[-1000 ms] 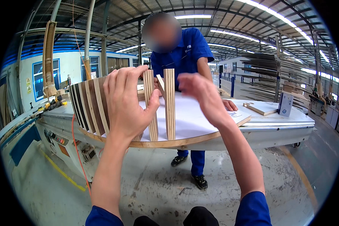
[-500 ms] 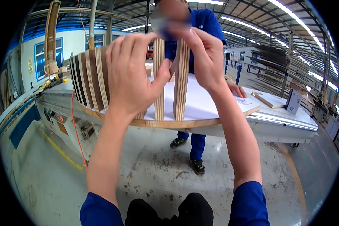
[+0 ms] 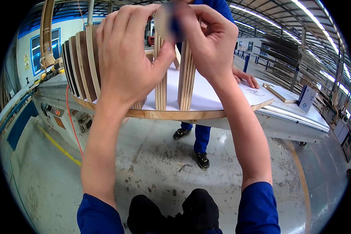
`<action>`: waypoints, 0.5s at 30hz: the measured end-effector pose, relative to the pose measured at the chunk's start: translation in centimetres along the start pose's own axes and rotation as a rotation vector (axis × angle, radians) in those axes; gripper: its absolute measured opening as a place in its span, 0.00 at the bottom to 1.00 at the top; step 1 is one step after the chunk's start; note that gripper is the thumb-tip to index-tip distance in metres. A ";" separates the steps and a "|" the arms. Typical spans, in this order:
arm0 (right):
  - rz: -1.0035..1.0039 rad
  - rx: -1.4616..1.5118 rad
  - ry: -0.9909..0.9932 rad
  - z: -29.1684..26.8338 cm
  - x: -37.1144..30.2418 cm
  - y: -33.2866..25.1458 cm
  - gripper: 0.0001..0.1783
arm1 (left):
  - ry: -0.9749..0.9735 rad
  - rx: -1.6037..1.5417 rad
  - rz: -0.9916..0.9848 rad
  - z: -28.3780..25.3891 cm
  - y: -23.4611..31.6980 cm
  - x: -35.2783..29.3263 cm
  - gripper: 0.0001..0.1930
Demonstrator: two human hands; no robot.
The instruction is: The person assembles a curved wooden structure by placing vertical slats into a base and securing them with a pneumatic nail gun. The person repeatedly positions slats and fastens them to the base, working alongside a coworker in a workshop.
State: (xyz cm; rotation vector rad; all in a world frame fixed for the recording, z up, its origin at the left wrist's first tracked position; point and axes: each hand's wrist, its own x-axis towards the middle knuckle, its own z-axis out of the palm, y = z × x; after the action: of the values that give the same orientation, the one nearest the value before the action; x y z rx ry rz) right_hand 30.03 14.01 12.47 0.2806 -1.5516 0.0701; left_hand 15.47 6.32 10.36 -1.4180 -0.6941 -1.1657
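Two upright plywood boards stand on edge on a white round-fronted panel (image 3: 210, 114) with a wooden rim. My left hand (image 3: 128, 58) is closed over the left plywood board (image 3: 160, 93), its thumb against the near edge. The right plywood board (image 3: 186, 78) is gripped near its top by my right hand (image 3: 214, 45). A blurred patch covers the fingertips of both hands and the boards' upper ends. Left of my left hand, a row of curved upright boards (image 3: 82, 66) in dark and light layers stands on the same panel.
A co-worker in blue stands across the panel, one hand (image 3: 245, 78) resting on it. The panel lies on a long metal machine table (image 3: 292, 126). At right are a wood strip (image 3: 275, 93) and a small box (image 3: 307, 97). An orange cord (image 3: 71, 121) hangs at left.
The view has tilted down, so the panel, boards and my hands sit higher in the picture. Both hands stay on the same two boards.
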 end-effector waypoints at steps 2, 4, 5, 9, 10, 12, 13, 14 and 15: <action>0.172 0.134 0.024 1.7 -2.7 -2.0 0.07 | -0.036 0.022 0.025 -0.4 -0.2 0.5 0.24; 0.252 0.330 -0.024 1.7 -3.6 -1.5 0.09 | -0.013 0.068 0.052 0.1 -1.2 0.3 0.24; 0.255 0.261 -0.040 1.4 -3.6 -1.8 0.09 | 0.016 0.034 0.052 0.3 -1.1 0.1 0.24; 0.274 0.139 -0.072 1.1 -3.3 -3.9 0.09 | 0.131 -0.165 0.093 0.0 0.9 0.0 0.25; 0.286 0.163 -0.070 1.1 -3.4 -3.7 0.09 | 0.140 -0.137 0.155 0.0 0.6 0.2 0.25; 0.308 0.220 -0.056 1.1 -3.4 -2.7 0.09 | 0.177 -0.101 0.134 0.0 0.4 0.0 0.26; 0.321 0.256 -0.048 1.0 -3.4 -2.2 0.09 | 0.201 -0.091 0.046 -0.1 0.5 -0.7 0.27; 0.352 0.282 -0.057 1.2 -3.3 -2.8 0.09 | 0.190 -0.098 0.007 -0.5 0.8 -1.5 0.26; 0.382 0.303 -0.061 1.2 -3.1 -3.7 0.09 | 0.179 -0.109 -0.032 -0.8 1.2 -2.3 0.26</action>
State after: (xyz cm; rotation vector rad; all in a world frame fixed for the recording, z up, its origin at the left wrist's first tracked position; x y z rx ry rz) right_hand 29.60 10.53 8.85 0.2214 -1.6378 0.6038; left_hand 15.57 5.74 7.69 -1.3764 -0.5364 -1.3546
